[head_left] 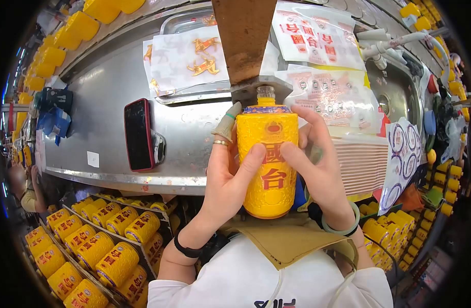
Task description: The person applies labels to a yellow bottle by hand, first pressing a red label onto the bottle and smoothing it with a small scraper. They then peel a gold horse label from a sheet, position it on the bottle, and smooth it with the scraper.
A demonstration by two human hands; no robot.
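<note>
A yellow bottle (270, 174) with red characters and a blue patterned band round its shoulder is held between my two hands, its clear neck pointing away from me. My left hand (233, 164) wraps the bottle's left side, thumb on the front, a light covering on one finger. On the right side, my right hand (315, 154) grips it with the thumb pressed beside the red characters. The neck lies at a metal bracket (282, 88) under a brown upright post (244, 41). Some fingers are hidden behind the bottle.
A phone (138, 134) lies on the metal table (102, 77). Behind are a tray (194, 97) with gold decal sheets and red-printed sheets (317, 38). A sink (392, 84) is at right. Crates of yellow bottles (117, 262) stand lower left. Another person (30, 197) is at far left.
</note>
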